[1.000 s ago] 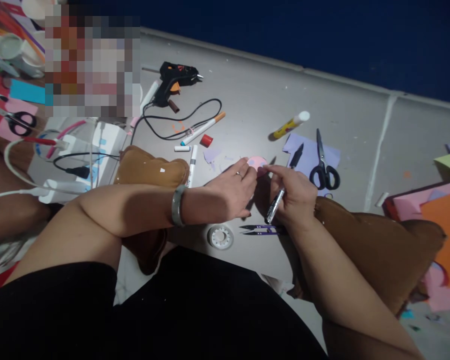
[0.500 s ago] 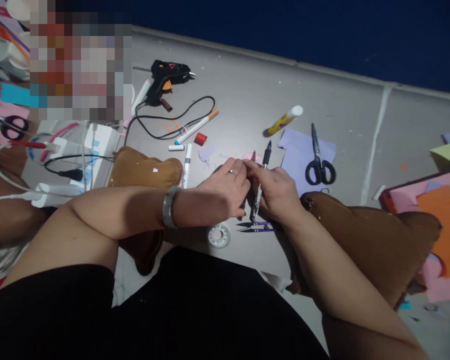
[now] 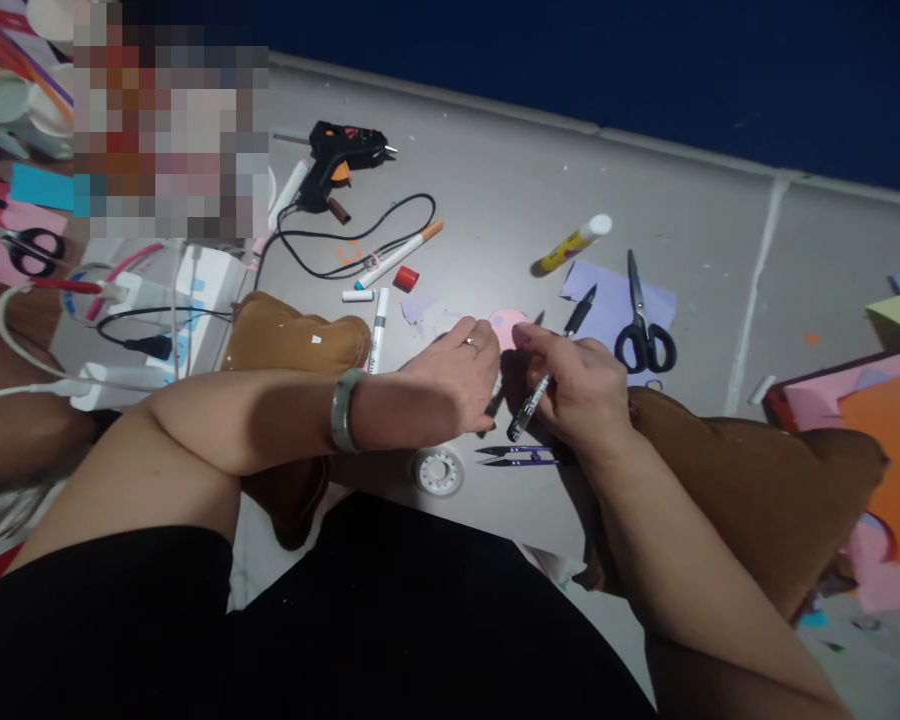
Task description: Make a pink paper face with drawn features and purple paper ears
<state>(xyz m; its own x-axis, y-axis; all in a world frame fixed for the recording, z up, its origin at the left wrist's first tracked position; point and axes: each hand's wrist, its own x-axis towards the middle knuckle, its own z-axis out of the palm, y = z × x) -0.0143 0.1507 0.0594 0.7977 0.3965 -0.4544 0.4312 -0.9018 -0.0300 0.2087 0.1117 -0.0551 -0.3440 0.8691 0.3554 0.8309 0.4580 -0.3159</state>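
My right hand (image 3: 581, 390) holds a pen (image 3: 529, 408) slantwise, its dark grip end pointing up and away. The thumb and forefinger of this hand reach toward a pink round paper piece (image 3: 504, 328). Close by on the left, my left hand (image 3: 457, 378) is closed with curled fingers beside that paper; whatever it grips is hidden beneath them. Purple thread snips (image 3: 521, 456) lie just below the hands. Next to them sits a round white dispenser (image 3: 439, 471). Black-handled scissors (image 3: 643, 335) rest partly on lilac paper (image 3: 604, 285) beyond my right hand.
A glue stick (image 3: 574, 245) stands farther back. At left are a hot glue gun (image 3: 341, 160) with its looping cord, markers (image 3: 379, 325), a power strip (image 3: 202, 290) and a brown cushion (image 3: 292, 335). Another brown cushion (image 3: 750, 480) lies under my right forearm.
My right hand has moved slightly right, away from my left hand, and the pen in it tilts more. More of the pink round paper shows. My left hand stays nearly in place.
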